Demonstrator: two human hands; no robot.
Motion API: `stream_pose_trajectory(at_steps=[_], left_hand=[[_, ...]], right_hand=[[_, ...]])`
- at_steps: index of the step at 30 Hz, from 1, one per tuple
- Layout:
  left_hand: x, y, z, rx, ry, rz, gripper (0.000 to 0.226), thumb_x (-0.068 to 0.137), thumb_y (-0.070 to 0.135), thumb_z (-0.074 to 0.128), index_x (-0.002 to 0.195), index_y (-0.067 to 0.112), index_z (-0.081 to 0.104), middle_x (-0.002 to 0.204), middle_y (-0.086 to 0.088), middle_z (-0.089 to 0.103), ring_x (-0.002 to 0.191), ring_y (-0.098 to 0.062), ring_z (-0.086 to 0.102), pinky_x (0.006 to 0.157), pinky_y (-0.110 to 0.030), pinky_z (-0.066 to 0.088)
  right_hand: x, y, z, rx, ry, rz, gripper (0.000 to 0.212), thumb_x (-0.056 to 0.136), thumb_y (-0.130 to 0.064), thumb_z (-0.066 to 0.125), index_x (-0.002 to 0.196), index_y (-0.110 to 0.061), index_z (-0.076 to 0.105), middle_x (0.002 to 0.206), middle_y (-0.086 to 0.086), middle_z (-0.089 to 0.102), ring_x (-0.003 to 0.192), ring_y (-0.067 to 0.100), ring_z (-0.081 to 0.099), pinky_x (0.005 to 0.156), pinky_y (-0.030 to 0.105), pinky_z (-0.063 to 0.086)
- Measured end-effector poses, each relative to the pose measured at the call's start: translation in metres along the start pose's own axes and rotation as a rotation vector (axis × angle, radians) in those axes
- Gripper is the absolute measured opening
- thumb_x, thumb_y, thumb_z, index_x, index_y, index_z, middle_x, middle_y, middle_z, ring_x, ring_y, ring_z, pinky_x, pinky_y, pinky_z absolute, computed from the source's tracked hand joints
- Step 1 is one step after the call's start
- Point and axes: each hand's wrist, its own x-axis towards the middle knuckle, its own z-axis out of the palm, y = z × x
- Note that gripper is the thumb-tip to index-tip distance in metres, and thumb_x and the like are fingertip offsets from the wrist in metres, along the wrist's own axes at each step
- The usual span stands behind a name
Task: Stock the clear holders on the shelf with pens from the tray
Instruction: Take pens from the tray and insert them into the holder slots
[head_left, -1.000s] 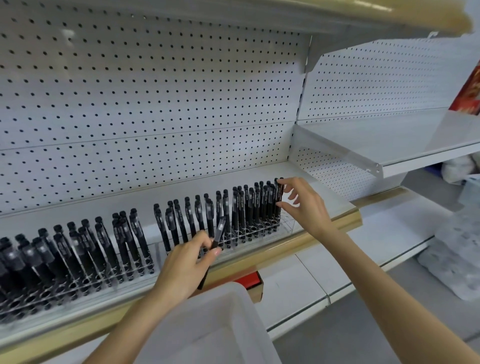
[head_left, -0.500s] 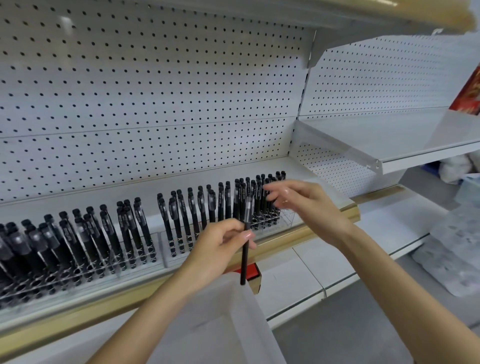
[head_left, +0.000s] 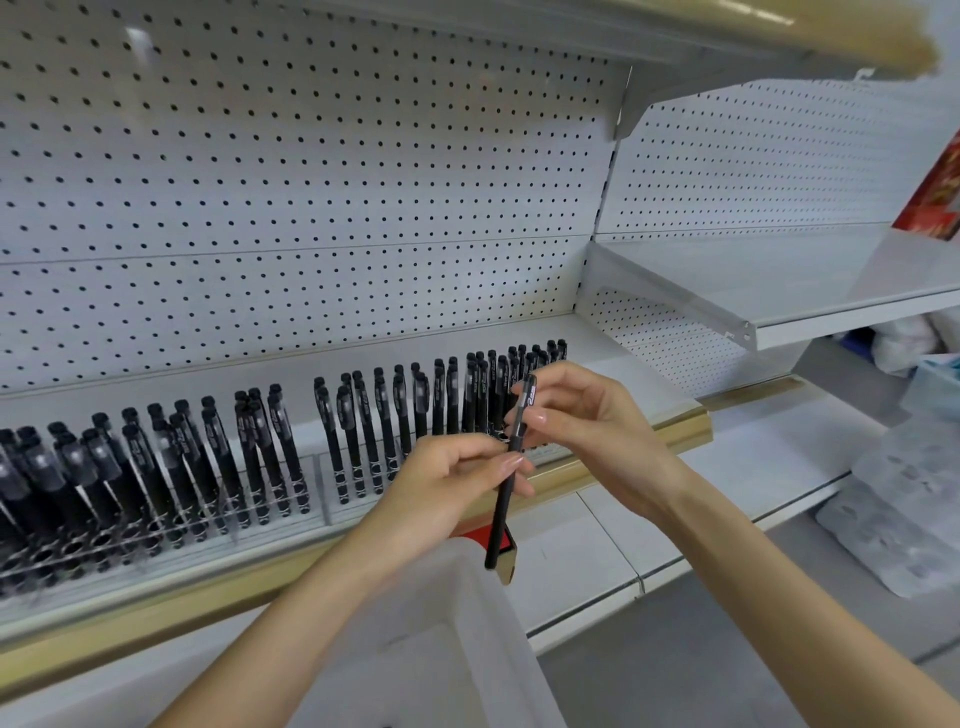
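**Desk:** What does the frame show?

**Stocker:** One black pen (head_left: 503, 504), held nearly upright in front of the shelf (head_left: 639, 374). Its cap is up and its lower end hangs over a corner of the white tray (head_left: 483, 649). My left grip (head_left: 447, 488) pinches the barrel at its middle. My right grip (head_left: 587, 421) has its fingers curled on the upper part, just under the cap. Both are closed on that one pen.

**Desk:** And the stock on the shelf?

**Stocker:** There are two clear holders, side by side. The left holder (head_left: 156, 540) is crowded with black pens, though some front rings look vacant. The right holder (head_left: 332, 499), partly behind my hands, is packed tight at its right end. It is thinner at its left end, with gaps between the pens.

**Desk:** How far along is the job?

**Stocker:** Well along, by my reading, because most slots carry a pen. This one is out of the tray but not yet in a slot. The gaps at the right holder's left end and the front rings on the left remain to be filled. I cannot tell how many pens are left, since the tray's inside is mostly out of frame.

**Desk:** Anything else around it?

**Stocker:** A white pegboard (head_left: 311, 182) stands behind the shelf, and a red box (head_left: 478, 536) sits under the shelf's front edge. A side shelf (head_left: 831, 291) lies to the right.
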Motion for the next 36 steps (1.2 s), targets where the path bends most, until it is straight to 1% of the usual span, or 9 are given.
stream_pose_trajectory(at_steps=[3,8,11,13,15,17,22,26,36], left_hand=[[0.001,0.003,0.001,-0.041,0.022,-0.002,0.016,0.093,0.017,0.055,0.091,0.013,0.071,0.084,0.0,0.076,0.089,-0.002,0.069,0.084,-0.008,0.048],[0.004,0.002,0.003,0.013,0.061,0.02,0.017,0.094,0.016,0.055,0.094,0.013,0.071,0.086,0.004,0.076,0.088,0.004,0.067,0.073,-0.002,0.044],[0.004,-0.012,-0.002,0.342,0.104,0.099,0.015,0.093,0.027,0.057,0.101,0.029,0.07,0.097,0.02,0.071,0.095,0.012,0.061,0.082,-0.005,0.044],[0.0,-0.02,-0.007,0.657,0.137,0.119,0.026,0.091,0.041,0.054,0.115,0.034,0.064,0.112,0.025,0.064,0.105,0.011,0.057,0.095,-0.012,0.041],[-0.004,-0.024,-0.01,0.971,0.168,0.149,0.042,0.093,0.048,0.048,0.131,0.031,0.053,0.126,0.016,0.06,0.114,0.0,0.057,0.097,-0.017,0.037],[-0.005,-0.028,-0.011,1.106,0.172,0.164,0.05,0.095,0.049,0.044,0.14,0.027,0.044,0.134,0.007,0.056,0.118,-0.007,0.056,0.1,-0.02,0.037],[0.0,-0.045,-0.019,1.207,0.126,0.048,0.063,0.096,0.055,0.034,0.149,0.025,0.024,0.156,0.003,0.027,0.14,-0.012,0.034,0.113,-0.027,0.022],[-0.001,-0.052,-0.023,1.246,0.113,-0.014,0.062,0.097,0.055,0.029,0.151,0.027,0.018,0.158,0.005,0.019,0.144,-0.012,0.025,0.109,-0.029,0.003],[-0.001,-0.058,-0.026,1.329,0.097,-0.014,0.07,0.094,0.063,0.028,0.152,0.027,0.013,0.16,0.005,0.014,0.145,-0.013,0.022,0.11,-0.029,0.006]], right_hand=[[0.0,-0.01,0.001,-0.008,0.001,-0.013,0.031,0.077,-0.007,0.072,0.104,-0.007,0.056,0.089,0.022,0.06,0.079,0.022,0.067,0.072,0.032,0.053],[-0.001,-0.016,0.001,-0.043,0.005,-0.073,0.038,0.076,-0.005,0.072,0.108,-0.011,0.054,0.091,0.022,0.059,0.088,0.034,0.069,0.078,0.041,0.056],[0.004,-0.025,-0.016,-0.095,0.173,-0.167,0.036,0.074,-0.002,0.071,0.104,-0.013,0.054,0.087,0.011,0.068,0.087,0.033,0.07,0.073,0.038,0.057],[0.011,-0.025,-0.041,-0.292,0.355,-0.245,0.038,0.078,-0.001,0.073,0.103,-0.022,0.054,0.086,0.006,0.066,0.084,0.025,0.069,0.072,0.034,0.057],[0.017,-0.017,-0.063,-0.486,0.501,-0.276,0.044,0.082,-0.002,0.071,0.104,-0.034,0.051,0.084,-0.001,0.062,0.079,0.015,0.066,0.074,0.03,0.055],[0.02,-0.003,-0.077,-0.555,0.59,-0.278,0.045,0.083,-0.004,0.071,0.101,-0.04,0.05,0.084,-0.005,0.061,0.079,0.013,0.064,0.075,0.028,0.052],[0.032,0.017,-0.079,-0.567,0.661,-0.309,0.031,0.086,-0.006,0.068,0.103,-0.025,0.05,0.086,-0.01,0.06,0.082,0.0,0.062,0.072,0.012,0.047],[0.043,0.027,-0.075,-0.604,0.624,-0.293,0.028,0.087,-0.007,0.068,0.105,-0.02,0.05,0.086,-0.011,0.059,0.082,-0.004,0.061,0.073,0.01,0.048],[0.052,0.038,-0.08,-0.634,0.604,-0.289,0.029,0.087,-0.009,0.067,0.104,-0.025,0.05,0.087,-0.011,0.059,0.086,0.003,0.061,0.075,0.012,0.05]])
